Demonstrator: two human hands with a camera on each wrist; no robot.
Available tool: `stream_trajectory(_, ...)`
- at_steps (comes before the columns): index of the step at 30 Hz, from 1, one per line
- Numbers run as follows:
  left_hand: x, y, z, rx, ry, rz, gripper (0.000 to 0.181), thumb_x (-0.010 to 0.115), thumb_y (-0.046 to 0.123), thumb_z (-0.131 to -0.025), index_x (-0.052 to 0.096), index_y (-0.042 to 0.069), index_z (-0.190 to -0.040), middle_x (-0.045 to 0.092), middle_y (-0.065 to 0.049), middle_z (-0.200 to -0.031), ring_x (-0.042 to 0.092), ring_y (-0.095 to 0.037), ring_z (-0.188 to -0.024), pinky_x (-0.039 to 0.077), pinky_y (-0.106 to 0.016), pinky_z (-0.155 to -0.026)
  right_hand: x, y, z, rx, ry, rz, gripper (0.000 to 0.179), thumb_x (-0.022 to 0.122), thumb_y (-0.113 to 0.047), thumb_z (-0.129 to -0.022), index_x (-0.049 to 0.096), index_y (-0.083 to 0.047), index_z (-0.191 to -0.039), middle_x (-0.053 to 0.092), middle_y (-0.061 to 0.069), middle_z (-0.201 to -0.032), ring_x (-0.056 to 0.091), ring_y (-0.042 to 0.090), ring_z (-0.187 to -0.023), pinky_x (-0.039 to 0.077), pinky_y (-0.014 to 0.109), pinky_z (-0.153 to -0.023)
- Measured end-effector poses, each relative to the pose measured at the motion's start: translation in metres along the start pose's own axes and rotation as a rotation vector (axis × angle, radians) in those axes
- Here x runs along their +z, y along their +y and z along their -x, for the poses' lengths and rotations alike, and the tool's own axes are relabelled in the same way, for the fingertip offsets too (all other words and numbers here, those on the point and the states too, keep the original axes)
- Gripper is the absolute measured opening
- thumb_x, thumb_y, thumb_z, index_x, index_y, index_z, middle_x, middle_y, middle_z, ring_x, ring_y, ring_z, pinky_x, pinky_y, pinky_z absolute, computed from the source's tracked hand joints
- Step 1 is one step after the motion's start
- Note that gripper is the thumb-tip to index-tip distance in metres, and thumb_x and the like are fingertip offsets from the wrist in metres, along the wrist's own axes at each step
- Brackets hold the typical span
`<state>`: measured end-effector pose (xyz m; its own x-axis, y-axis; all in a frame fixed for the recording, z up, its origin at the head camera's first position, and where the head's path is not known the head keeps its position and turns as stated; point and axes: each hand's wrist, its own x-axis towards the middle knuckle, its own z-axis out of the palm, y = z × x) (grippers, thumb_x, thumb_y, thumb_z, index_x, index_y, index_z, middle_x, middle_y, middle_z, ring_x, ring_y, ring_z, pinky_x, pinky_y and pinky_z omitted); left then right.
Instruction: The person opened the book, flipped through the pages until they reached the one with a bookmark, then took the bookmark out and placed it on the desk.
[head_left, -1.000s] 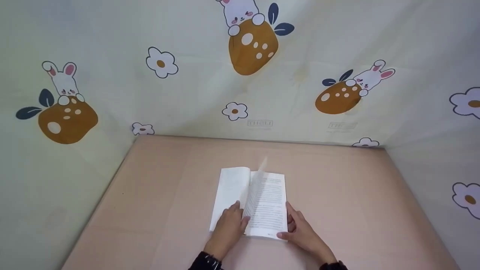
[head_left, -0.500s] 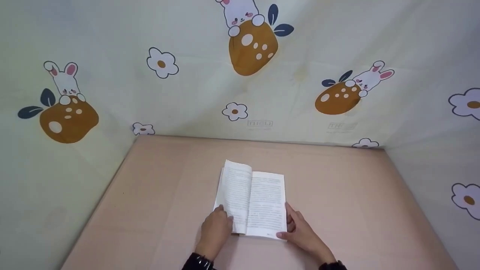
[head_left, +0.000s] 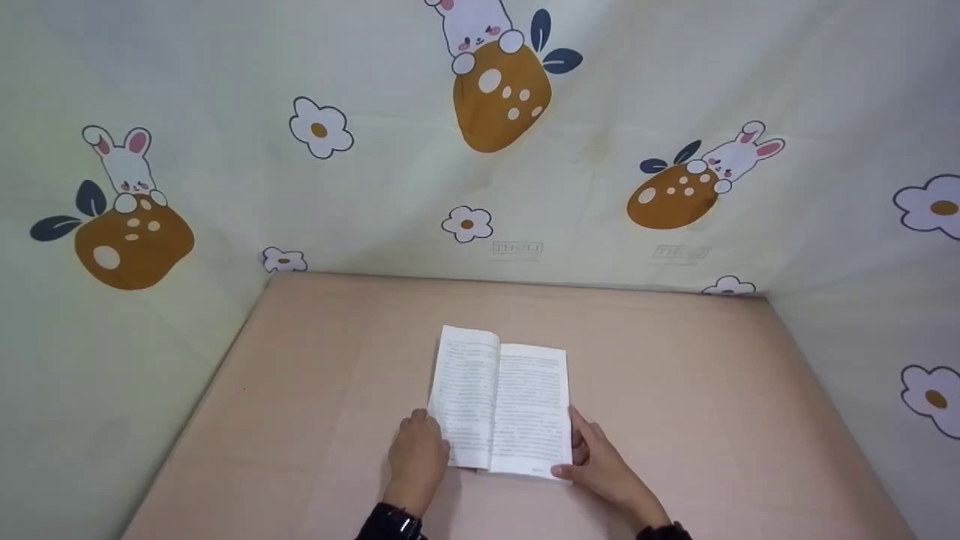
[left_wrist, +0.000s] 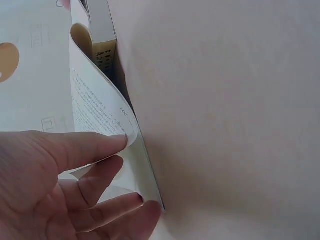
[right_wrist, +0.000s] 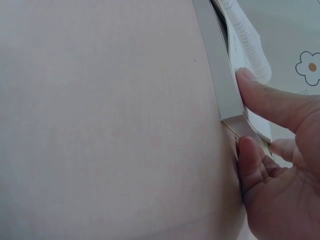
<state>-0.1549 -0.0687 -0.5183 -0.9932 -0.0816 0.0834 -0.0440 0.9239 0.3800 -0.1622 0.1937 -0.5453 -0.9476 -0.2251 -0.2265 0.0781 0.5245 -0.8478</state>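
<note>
An open book [head_left: 531, 409] with printed pages lies on the table in the head view. At its left side my left hand [head_left: 418, 454] pinches a turned page [left_wrist: 97, 95] near the lower outer corner. In the left wrist view the thumb [left_wrist: 105, 145] is on top of that curved page and the index finger is beneath, with the other fingers by the cover edge. My right hand [head_left: 606, 463] grips the lower right corner of the book. Its thumb [right_wrist: 270, 102] presses on the right page, while the other fingers curl at the thick side of the page block [right_wrist: 215, 70].
A pinkish-beige table top [head_left: 330, 375] surrounds the book. Behind and at both sides rise pale cloth walls [head_left: 390, 187] printed with rabbits, fruits and flowers. Dark shiny sleeve cuffs [head_left: 391, 521] show at both wrists.
The page that stood up mid-book has swung over to the left and now lies nearly flat. My left hand moved left with it. My right hand stayed at the right corner.
</note>
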Motion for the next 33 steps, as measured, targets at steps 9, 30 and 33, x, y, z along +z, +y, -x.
stream_trajectory(9, 0.001, 0.000, 0.000, 0.006, 0.033, -0.067, 0.034, 0.074, 0.007, -0.073, 0.059, -0.015, -0.093, 0.052, -0.017, -0.088, 0.049, -0.023, -0.076, 0.047, -0.031, -0.056, 0.002, -0.003, 0.002, -0.011, 0.005, -0.001, 0.105, 0.079, -0.029, -0.070, 0.014, -0.004, -0.149, 0.042, 0.010, -0.104, 0.044, 0.018, -0.083, 0.040, 0.018, -0.065)
stream_trajectory(30, 0.015, 0.014, -0.004, 0.392, -0.005, -0.124, 0.084, 0.056, -0.018, -0.072, 0.040, 0.027, -0.141, 0.031, -0.012, -0.150, 0.032, -0.046, -0.132, 0.040, -0.054, -0.099, 0.001, -0.001, 0.002, -0.034, 0.013, -0.021, 0.105, 0.079, -0.028, -0.070, 0.015, 0.000, -0.148, 0.042, 0.011, -0.104, 0.044, 0.017, -0.082, 0.041, 0.017, -0.064)
stream_trajectory(33, 0.017, 0.016, -0.004, 0.519, -0.037, -0.169, 0.081, 0.063, -0.010, -0.072, 0.043, 0.031, -0.139, 0.031, -0.007, -0.151, 0.031, -0.040, -0.135, 0.039, -0.051, -0.102, 0.000, 0.000, 0.002, -0.042, 0.011, -0.019, 0.104, 0.079, -0.028, -0.071, 0.015, 0.001, -0.147, 0.042, 0.011, -0.104, 0.043, 0.017, -0.082, 0.041, 0.017, -0.063)
